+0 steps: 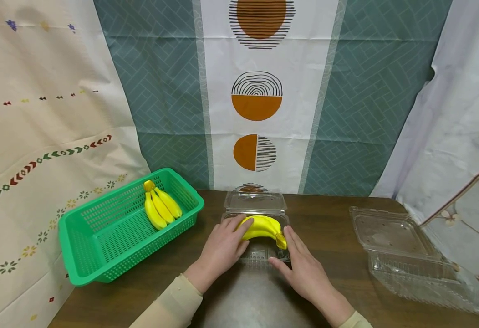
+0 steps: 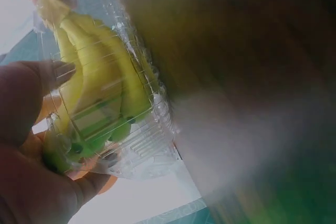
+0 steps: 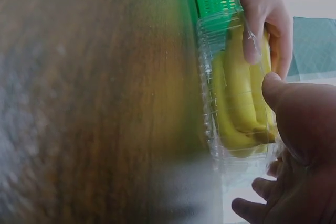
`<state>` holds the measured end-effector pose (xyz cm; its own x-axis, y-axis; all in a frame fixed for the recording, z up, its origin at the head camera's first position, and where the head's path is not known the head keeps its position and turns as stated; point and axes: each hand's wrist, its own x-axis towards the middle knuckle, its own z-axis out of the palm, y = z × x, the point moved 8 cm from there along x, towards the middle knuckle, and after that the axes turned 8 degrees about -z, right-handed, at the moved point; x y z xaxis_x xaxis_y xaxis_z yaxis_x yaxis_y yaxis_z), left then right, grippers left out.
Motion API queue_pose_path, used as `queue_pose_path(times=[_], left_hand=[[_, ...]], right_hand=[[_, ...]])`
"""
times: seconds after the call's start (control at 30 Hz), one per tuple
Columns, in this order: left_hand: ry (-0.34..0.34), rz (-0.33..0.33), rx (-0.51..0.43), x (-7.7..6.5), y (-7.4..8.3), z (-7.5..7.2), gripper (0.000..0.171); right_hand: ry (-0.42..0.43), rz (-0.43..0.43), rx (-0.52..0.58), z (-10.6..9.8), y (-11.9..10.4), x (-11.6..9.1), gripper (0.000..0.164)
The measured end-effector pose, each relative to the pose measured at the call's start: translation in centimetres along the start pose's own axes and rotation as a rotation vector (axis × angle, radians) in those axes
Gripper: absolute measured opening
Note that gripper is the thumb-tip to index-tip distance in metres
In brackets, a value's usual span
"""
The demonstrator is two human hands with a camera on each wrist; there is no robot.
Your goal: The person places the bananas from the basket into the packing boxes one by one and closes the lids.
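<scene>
A bunch of yellow bananas (image 1: pixel 262 226) lies in an open clear plastic clamshell box (image 1: pixel 260 257), its stem toward the right front corner. My left hand (image 1: pixel 223 241) grips the left end of the bunch, fingers over the top and thumb on the near side. In the left wrist view, the bananas (image 2: pixel 94 72) show through the ribbed box wall, with green tips near the hand. My right hand (image 1: pixel 307 271) is at the box's right side by the stem, fingers straight and thumb spread. The right wrist view shows that thumb close to the box rim.
At the left, a green plastic basket (image 1: pixel 129 248) holds another bunch of bananas (image 1: pixel 161 207). A second open clamshell box (image 1: pixel 420 269) stands on the right of the brown table (image 1: pixel 325 228). Patterned cloths (image 1: pixel 174 91) hang behind and at both sides.
</scene>
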<state>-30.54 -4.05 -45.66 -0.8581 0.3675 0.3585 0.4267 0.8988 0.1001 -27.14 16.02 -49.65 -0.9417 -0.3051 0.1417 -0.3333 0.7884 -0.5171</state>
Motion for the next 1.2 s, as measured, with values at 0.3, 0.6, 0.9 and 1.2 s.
queue_pose_path(times=[0.3,0.6,0.9,1.2], left_hand=[[-0.106,0.005,-0.109,-0.8,-0.1,0.6,0.068],[-0.136,0.005,-0.116,-1.1,-0.2,0.7,0.068],[-0.171,0.009,-0.149,-1.1,-0.1,0.6,0.070],[-0.176,0.014,-0.158,-1.1,-0.3,0.5,0.071]], right_hand=[[0.011,-0.019,-0.012,0.0,0.0,0.1,0.103],[-0.006,-0.019,-0.016,0.0,-0.3,0.0,0.103],[-0.011,-0.024,-0.030,-0.2,-0.4,-0.1,0.102],[-0.026,-0.017,-0.025,-0.5,-0.5,0.0,0.101]])
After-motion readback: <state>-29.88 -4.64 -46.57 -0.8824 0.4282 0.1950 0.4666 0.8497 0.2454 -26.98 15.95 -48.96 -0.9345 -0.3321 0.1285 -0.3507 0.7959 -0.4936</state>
